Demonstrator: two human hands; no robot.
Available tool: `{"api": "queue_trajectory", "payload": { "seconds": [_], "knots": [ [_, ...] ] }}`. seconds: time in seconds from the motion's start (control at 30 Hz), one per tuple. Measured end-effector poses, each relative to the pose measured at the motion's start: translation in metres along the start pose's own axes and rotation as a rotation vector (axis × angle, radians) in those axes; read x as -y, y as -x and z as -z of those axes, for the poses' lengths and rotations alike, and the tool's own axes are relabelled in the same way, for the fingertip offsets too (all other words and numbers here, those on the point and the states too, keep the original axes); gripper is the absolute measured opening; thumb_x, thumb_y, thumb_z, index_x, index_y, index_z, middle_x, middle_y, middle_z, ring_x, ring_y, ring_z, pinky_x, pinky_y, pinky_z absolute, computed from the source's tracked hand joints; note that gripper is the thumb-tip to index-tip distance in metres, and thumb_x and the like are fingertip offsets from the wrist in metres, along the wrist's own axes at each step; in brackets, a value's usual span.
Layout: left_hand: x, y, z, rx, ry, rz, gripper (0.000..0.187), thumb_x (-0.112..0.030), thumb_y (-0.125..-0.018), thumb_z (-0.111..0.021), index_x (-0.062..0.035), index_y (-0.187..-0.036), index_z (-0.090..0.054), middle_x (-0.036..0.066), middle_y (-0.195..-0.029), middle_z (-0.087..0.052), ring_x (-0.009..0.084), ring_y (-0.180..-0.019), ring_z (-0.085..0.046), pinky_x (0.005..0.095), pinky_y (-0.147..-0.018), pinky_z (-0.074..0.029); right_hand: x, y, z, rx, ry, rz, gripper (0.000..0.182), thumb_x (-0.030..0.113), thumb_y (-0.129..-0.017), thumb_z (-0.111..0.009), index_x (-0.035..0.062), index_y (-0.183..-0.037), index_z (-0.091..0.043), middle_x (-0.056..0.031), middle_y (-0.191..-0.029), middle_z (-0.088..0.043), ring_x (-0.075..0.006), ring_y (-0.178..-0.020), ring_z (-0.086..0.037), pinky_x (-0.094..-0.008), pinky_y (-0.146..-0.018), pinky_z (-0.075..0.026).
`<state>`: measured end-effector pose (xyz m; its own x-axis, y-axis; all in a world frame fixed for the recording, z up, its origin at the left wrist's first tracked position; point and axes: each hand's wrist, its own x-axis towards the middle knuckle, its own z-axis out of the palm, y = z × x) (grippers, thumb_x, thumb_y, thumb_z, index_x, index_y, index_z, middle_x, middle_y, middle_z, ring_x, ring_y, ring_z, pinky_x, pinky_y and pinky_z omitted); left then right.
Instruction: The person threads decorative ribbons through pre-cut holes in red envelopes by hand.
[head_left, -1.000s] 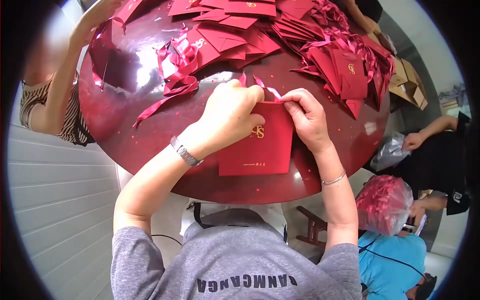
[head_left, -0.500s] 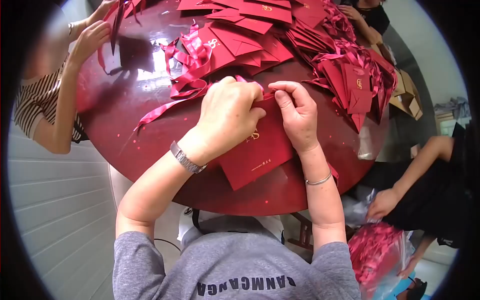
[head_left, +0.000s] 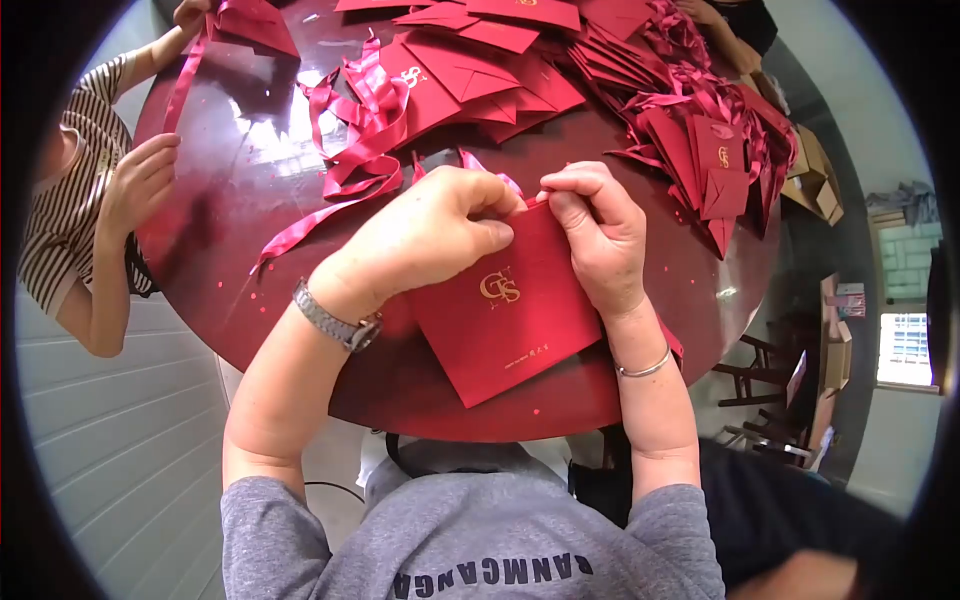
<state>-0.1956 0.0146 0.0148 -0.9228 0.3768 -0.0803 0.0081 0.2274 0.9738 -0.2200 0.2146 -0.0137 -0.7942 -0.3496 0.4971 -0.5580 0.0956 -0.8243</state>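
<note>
A red paper gift bag point(head_left: 527, 305) with a gold monogram lies tilted at the table's near edge, its printed side up. My left hand point(head_left: 425, 222) is closed at the bag's top edge, thumb against the curled fingers; exactly what lies between its fingertips is partly hidden. Just behind those fingers shows a bit of pink ribbon point(head_left: 474, 163). My right hand point(head_left: 603, 235) pinches the same top edge near its right corner, close to the left fingertips. Loose pink ribbons point(head_left: 375, 110) lie in a tangle beyond my left hand.
Flat red bags point(head_left: 470, 75) are heaped across the round dark-red table point(head_left: 230, 270). More bags with ribbons point(head_left: 722, 170) stand bunched at the right. A person in a striped top point(head_left: 90, 190) handles a bag and ribbon at the left. A cardboard box point(head_left: 812, 180) sits beyond the right edge.
My left hand has shifted left and turned, uncovering the gold monogram. The striped person's hands have moved apart along a ribbon. The person at the right has moved lower, and their ribbon-filled plastic bag is out of view.
</note>
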Motion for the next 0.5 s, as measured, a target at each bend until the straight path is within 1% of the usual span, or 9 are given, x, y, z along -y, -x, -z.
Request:
{"api": "queue_trajectory", "payload": {
  "seconds": [0.07,0.1,0.17,0.23,0.3,0.43,0.5],
  "knots": [
    [0.0001,0.0002,0.0026,0.011,0.02,0.057,0.022,-0.008,-0.086,-0.062,0.0049,-0.103,-0.064,0.009,-0.092,-0.069,0.0154,-0.087,-0.065,0.0301,-0.081,-0.05,0.0018,-0.0006,-0.0025,-0.026,0.041,-0.014,0.009,-0.002,-0.092,-0.058,-0.0016,-0.099,-0.064,-0.0056,-0.096,-0.059,-0.0104,-0.083,-0.06,-0.0218,-0.076,-0.048],
    [0.0026,-0.0006,0.0026,0.018,0.025,0.068,0.022,-0.009,-0.087,-0.061,0.0046,-0.104,-0.064,0.01,-0.093,-0.069,0.0154,-0.088,-0.064,0.029,-0.081,-0.049,0.0022,-0.0003,-0.0031,-0.023,0.039,-0.018,0.009,-0.002,-0.092,-0.058,-0.0016,-0.099,-0.064,-0.0056,-0.096,-0.059,-0.0104,-0.083,-0.06,-0.0218,-0.076,-0.048],
    [-0.0003,-0.0011,0.003,0.03,0.028,0.103,0.021,-0.009,-0.087,-0.06,0.0037,-0.103,-0.065,0.008,-0.092,-0.069,0.0142,-0.086,-0.063,0.0281,-0.081,-0.049,0.0024,-0.0004,-0.004,-0.031,0.012,-0.101,0.009,-0.002,-0.092,-0.058,-0.0019,-0.1,-0.064,-0.0042,-0.094,-0.06,-0.0096,-0.083,-0.059,-0.0211,-0.076,-0.047],
    [0.0007,-0.003,0.0028,0.043,0.029,0.14,0.02,-0.009,-0.087,-0.06,0.0029,-0.103,-0.065,0.007,-0.09,-0.068,0.013,-0.085,-0.062,0.0273,-0.08,-0.048,0.0014,-0.0004,-0.0028,-0.01,0.03,-0.128,0.01,-0.002,-0.092,-0.058,-0.0019,-0.1,-0.064,-0.0035,-0.092,-0.06,-0.0092,-0.083,-0.059,-0.0208,-0.076,-0.047],
    [0.0049,-0.0073,0.0032,0.138,0.185,0.196,0.017,-0.004,-0.089,-0.059,0.001,-0.104,-0.065,-0.001,-0.094,-0.063,0.0059,-0.088,-0.056,0.0211,-0.081,-0.045,0.0014,0.0006,-0.0033,0.008,0.047,-0.157,0.01,-0.003,-0.092,-0.058,-0.002,-0.101,-0.064,-0.0028,-0.091,-0.061,-0.0088,-0.082,-0.059,-0.0205,-0.076,-0.047],
    [0.0029,-0.0063,0.0025,0.129,0.21,0.191,0.017,-0.004,-0.089,-0.059,0.0001,-0.104,-0.065,-0.002,-0.097,-0.062,0.006,-0.09,-0.056,0.0209,-0.084,-0.044,0.0048,0.0018,-0.0016,-0.009,0.075,-0.158,0.011,-0.003,-0.092,-0.058,-0.002,-0.102,-0.064,-0.0023,-0.091,-0.062,-0.0083,-0.083,-0.059,-0.0206,-0.076,-0.047],
    [0.0039,-0.007,0.003,0.156,0.234,0.186,0.019,-0.005,-0.089,-0.06,0.0012,-0.106,-0.064,-0.001,-0.1,-0.062,0.0064,-0.092,-0.056,0.0213,-0.085,-0.045,0.0062,0.0024,-0.0004,-0.009,0.092,-0.147,0.012,-0.003,-0.092,-0.058,-0.0019,-0.102,-0.064,-0.0023,-0.091,-0.062,-0.0084,-0.083,-0.059,-0.0208,-0.076,-0.047]
  ]
}}
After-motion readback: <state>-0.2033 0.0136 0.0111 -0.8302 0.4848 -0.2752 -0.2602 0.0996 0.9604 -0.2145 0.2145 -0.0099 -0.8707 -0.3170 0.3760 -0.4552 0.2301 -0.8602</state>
